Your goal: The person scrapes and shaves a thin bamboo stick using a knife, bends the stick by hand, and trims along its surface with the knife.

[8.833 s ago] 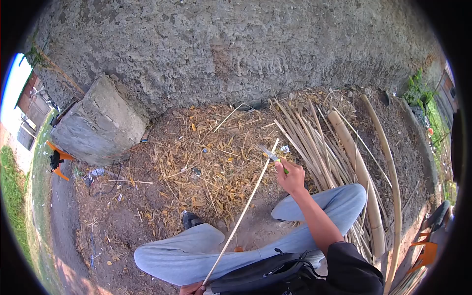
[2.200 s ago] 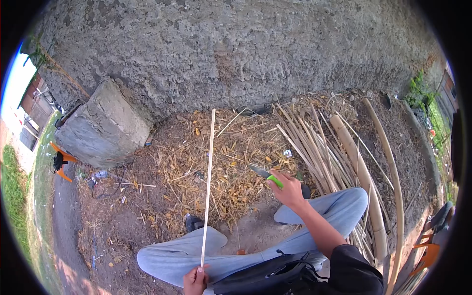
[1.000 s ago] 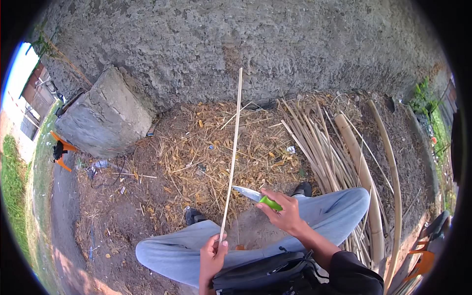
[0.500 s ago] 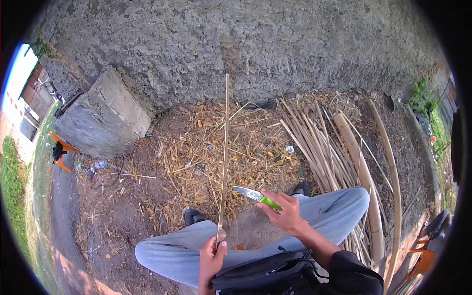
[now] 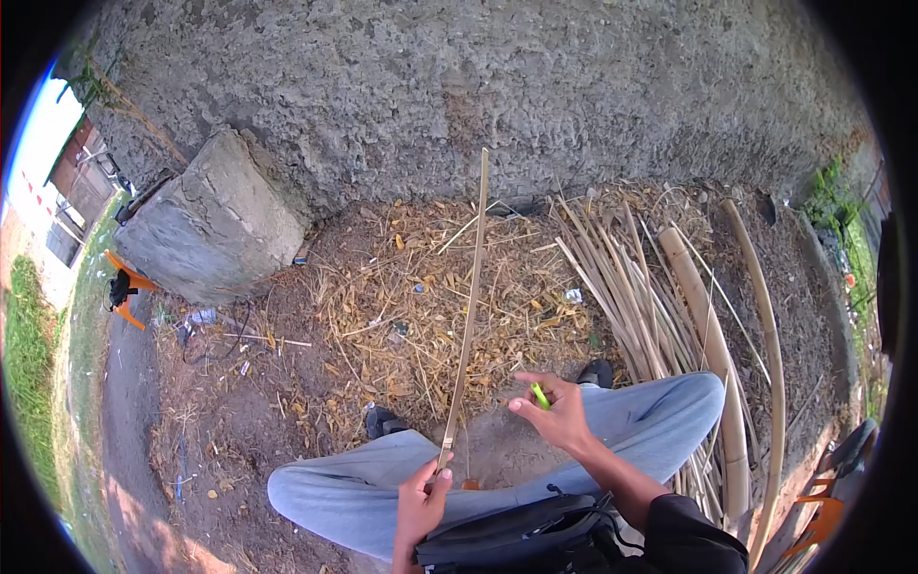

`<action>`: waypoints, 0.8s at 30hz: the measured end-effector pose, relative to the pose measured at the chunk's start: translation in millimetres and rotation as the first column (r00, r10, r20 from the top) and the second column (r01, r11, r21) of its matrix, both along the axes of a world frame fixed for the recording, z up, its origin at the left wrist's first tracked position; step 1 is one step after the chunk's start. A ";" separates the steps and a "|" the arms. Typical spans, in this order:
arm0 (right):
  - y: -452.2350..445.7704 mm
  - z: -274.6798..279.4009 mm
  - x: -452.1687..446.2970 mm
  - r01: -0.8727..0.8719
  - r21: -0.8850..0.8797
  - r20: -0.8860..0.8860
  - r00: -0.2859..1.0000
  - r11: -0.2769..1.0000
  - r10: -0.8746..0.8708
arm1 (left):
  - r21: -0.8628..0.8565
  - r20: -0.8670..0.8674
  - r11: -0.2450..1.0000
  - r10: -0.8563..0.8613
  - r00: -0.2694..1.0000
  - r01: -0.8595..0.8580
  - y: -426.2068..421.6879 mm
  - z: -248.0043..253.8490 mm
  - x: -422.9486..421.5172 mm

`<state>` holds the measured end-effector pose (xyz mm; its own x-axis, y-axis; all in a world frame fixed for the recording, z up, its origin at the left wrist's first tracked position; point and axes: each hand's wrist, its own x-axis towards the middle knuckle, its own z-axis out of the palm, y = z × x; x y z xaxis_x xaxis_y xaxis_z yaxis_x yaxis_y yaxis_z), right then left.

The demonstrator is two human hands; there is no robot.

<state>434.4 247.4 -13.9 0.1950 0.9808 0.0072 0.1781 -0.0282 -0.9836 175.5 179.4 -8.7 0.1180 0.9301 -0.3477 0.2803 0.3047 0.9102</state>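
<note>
Moved: since half a second ago, the strip's (image 5: 472, 297) far end has swung right, and the knife (image 5: 541, 396) has turned, its blade no longer clear to see.
Strip: in the middle, slanting from the near side toward the wall, its far end a little right of its near end; held up over the ground.
Left hand: (image 5: 424, 499) fingers and thumb together, clamped on the strip's near end.
Knife: right of the strip and apart from it; only its green handle shows plainly.
Right hand: (image 5: 557, 416) fingers closed around the handle, index finger stretched out to the left.
Legs: (image 5: 335, 486) in pale blue, bent out to left and right beneath the hands.
Bag: (image 5: 512, 534) black, at the near edge, between the forearms.
Leaves: (image 5: 402, 359) yellow and dry, strewn on the ground beyond the feet.
Bamboo: a pile of thin sticks (image 5: 617, 292) at right, then a thick tube (image 5: 706, 335), then a curved pole (image 5: 768, 335) farthest right.
Block: (image 5: 225, 220) grey, far left, against the wall.
Wall: (image 5: 593, 86) rough and grey, across the far side.
</note>
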 end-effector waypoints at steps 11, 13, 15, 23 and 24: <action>58.4 32.5 2.5 -0.139 0.374 0.359 0.933 0.917 -0.005 | 0.261 -0.189 0.961 -0.045 0.981 0.094 0.2 6.8 -2.5; 65.2 36.2 1.5 -0.207 0.381 0.387 0.921 0.901 0.048 | 0.286 -0.213 0.954 -0.032 0.976 0.093 0.8 13.0 -2.5; 67.5 36.4 1.0 -0.277 0.386 0.415 0.904 0.880 0.102 | 0.311 -0.238 0.946 -0.015 0.971 0.091 0.8 15.3 -3.5; 65.0 25.3 1.3 -0.284 0.321 0.493 0.865 0.903 0.097 | 0.503 -0.453 0.852 0.119 0.884 0.143 -0.4 12.3 -5.3; 65.0 20.8 1.3 -0.283 0.320 0.493 0.865 0.904 0.096 | 0.502 -0.453 0.853 0.117 0.884 0.144 -0.7 10.9 -5.8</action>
<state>435.7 312.3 6.9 -0.1116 0.9026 0.4158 0.5700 0.4009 -0.7172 169.7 178.8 2.2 0.0840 0.9840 0.1569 0.6965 -0.1706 0.6970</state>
